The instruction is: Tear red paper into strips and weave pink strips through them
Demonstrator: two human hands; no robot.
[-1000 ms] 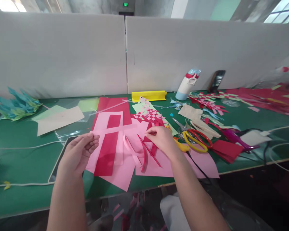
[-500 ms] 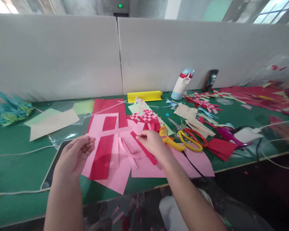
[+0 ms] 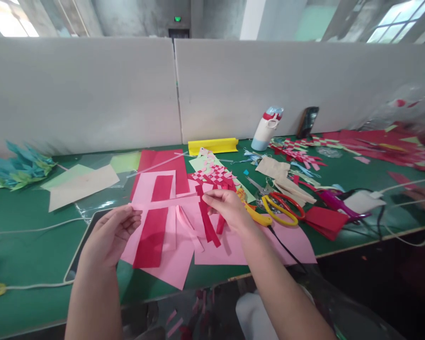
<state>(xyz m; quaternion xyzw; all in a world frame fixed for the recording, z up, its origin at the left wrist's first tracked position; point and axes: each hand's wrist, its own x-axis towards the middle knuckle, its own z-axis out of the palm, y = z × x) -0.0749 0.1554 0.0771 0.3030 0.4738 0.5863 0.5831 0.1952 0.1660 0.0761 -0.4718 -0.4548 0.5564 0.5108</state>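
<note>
Between thumb and finger, my left hand (image 3: 113,231) pinches the left end of a narrow pink paper strip (image 3: 172,202), which stretches sideways above the table. My right hand (image 3: 226,207) is closed on the top of a red paper strip (image 3: 208,222) that slants down across the pink strip's right end. Whether the two strips are joined there I cannot tell. Below lie pink sheets (image 3: 180,274), a wide red strip (image 3: 152,241) and curled pink strips (image 3: 189,226). A red and pink checkered woven paper piece (image 3: 216,174) lies just behind my right hand.
Right of my right hand lie a yellow glue gun (image 3: 258,216) and scissors (image 3: 279,210) with yellow and red handles. Further back stand a bottle (image 3: 267,130) and a phone (image 3: 307,123) before a pale partition (image 3: 92,94). A tablet (image 3: 81,250) lies beside my left forearm.
My right hand has turned the red strip from a diagonal to a steeper hang, against the pink strip's right end. The left hand keeps its hold. The view has tilted slightly upward.
</note>
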